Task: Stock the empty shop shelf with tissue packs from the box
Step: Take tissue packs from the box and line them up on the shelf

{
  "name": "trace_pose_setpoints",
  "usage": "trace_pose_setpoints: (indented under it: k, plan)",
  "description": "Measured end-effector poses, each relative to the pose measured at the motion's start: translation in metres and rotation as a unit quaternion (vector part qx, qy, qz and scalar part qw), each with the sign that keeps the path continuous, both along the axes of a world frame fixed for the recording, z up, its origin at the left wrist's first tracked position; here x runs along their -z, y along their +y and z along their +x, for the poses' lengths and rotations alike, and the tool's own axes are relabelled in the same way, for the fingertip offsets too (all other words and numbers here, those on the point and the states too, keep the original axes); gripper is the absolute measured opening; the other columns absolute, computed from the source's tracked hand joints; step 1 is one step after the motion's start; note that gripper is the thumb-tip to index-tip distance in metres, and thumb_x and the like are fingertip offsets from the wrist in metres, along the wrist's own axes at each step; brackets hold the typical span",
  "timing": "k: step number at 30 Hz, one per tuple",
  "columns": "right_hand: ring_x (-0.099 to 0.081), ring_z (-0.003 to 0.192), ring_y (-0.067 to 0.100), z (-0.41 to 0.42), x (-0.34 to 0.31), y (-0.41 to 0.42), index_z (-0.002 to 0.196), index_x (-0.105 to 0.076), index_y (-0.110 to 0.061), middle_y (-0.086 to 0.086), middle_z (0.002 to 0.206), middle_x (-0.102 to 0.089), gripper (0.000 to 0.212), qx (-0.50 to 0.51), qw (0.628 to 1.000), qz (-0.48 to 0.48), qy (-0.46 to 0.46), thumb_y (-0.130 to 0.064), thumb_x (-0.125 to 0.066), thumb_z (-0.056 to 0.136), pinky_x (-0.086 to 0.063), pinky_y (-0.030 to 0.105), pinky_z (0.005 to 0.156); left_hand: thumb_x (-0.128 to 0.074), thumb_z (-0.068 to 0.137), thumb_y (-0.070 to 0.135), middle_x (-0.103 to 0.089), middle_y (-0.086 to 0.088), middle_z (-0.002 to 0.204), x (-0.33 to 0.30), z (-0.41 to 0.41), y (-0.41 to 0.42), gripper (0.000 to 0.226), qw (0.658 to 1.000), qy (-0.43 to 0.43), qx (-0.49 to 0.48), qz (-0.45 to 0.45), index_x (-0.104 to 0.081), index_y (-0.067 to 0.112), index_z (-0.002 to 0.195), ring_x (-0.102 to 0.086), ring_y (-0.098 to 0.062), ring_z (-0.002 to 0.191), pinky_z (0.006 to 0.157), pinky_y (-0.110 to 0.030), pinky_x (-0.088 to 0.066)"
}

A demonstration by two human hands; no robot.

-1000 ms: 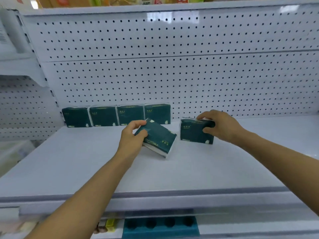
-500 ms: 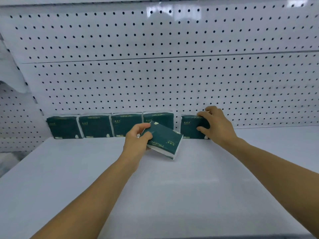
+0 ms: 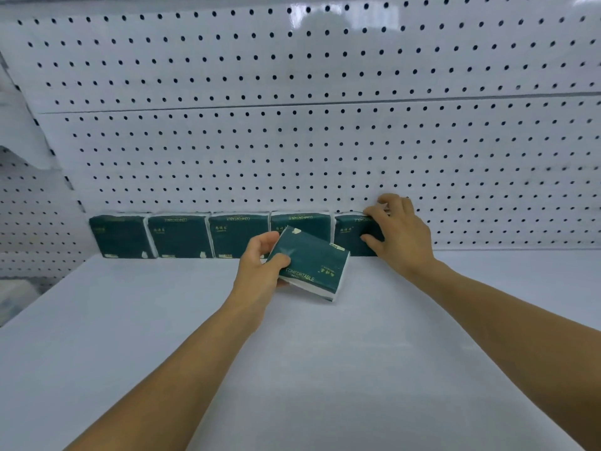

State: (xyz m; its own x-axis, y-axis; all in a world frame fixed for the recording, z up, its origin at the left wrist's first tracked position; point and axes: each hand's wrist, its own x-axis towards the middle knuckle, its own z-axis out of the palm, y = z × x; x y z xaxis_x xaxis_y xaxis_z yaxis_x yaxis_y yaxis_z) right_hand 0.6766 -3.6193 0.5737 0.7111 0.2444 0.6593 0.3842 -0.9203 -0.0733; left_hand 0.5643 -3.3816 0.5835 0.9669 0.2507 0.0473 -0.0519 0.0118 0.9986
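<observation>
**Fifth pack going in, sixth waiting**

Row of dark green packs stands upright against the pegboard, mid-left of frame, on the white shelf. Four stand free; the fifth pack, at the row's right end, sits under the right hand, fingers curled over its top and right side, clamped on it. Left hand grips a sixth pack at its left edge, thumb on the face, the pack tilted and in front of the row at centre frame. Cannot tell whether its low corner touches the shelf. The box is not in view.

Step in hand, as I judge it: seat the fifth pack flush.
- Press it back to the pegboard and left until it meets the fourth, no gap.
- Keep it upright, label facing out like the others.
- Let go only once it stands by itself; soft packs lean.
- Then bring the sixth round to the right end, turning it upright on the way.

Room and edges:
- Right of the fifth pack the shelf back runs bare to the frame's right edge; plenty of space for more.
- The near shelf, lower frame, is wide open for the arms.
- The tilted pack hangs close before the fourth; swinging it carelessly could knock the row.
- The shelf's front edge is out of view.
</observation>
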Motion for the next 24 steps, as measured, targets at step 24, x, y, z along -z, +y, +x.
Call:
trace_pose_setpoints:
  k: [24]
  plan:
    - [-0.063,0.074,0.008,-0.062,-0.025,-0.117,0.095,-0.066,-0.009,0.002,0.087,-0.069,0.013,-0.093,0.866,0.405,0.279,-0.009,-0.073,0.084,-0.051,0.016,0.055,-0.071,0.087,0.033,-0.032,0.006,0.155,0.009,0.060,-0.062,0.071,0.804,-0.208,-0.037,0.556,-0.035,0.024,0.148,-0.027,-0.016,0.144,0.119,-0.035,-0.014]
